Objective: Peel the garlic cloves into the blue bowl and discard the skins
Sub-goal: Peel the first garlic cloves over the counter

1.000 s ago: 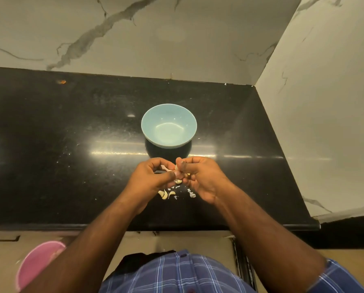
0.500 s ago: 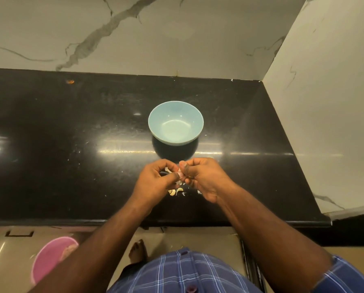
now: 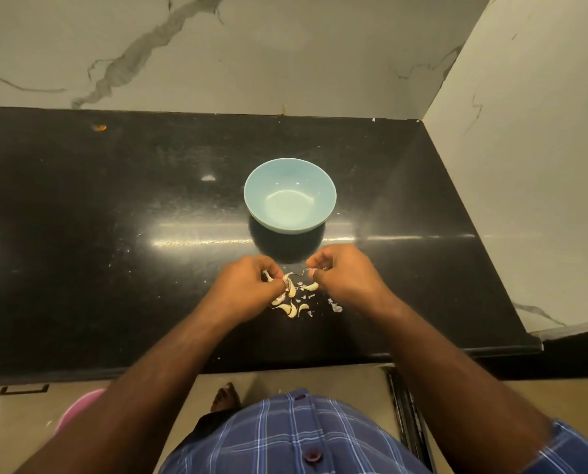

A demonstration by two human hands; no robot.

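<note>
Just short of the empty bowl, the left hand pinches a clove while the right hand pinches its skin, stripping it; scraps litter the desk below.

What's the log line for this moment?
step: peeling | left hand: pinches clove | right hand: pulls skin | bowl: empty | skins: on counter

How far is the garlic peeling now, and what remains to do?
Early stage. The blue bowl looks empty, so no peeled clove is in it yet. The left hand pinches a garlic clove while the right hand pulls a strip of skin. Other cloves and skin flakes lie on the black counter, not yet discarded.
</note>
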